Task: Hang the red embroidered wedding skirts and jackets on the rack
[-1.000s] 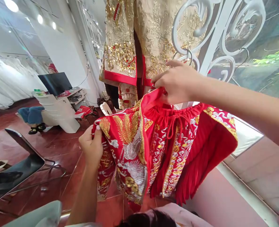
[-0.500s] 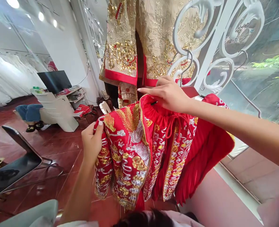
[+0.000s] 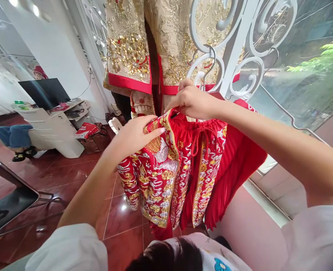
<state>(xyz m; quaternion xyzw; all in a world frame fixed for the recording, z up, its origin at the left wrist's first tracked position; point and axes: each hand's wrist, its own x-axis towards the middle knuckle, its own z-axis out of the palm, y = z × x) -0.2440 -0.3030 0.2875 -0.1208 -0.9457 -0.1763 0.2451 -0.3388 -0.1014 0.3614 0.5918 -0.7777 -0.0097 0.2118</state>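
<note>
Red embroidered jacket hangs foremost, shoulder pinched between the left hand's thumb and fingers; whether the right hand, at its collar, grips is hidden. Light, even support should prevent snagging. Beyond: white scrolled rack, gold garment.

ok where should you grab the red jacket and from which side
Probably by the collar, pinched from above: it forms the top edge of the red jacket, and the embroidered front hangs below it. The left hand lies beside it.
</note>
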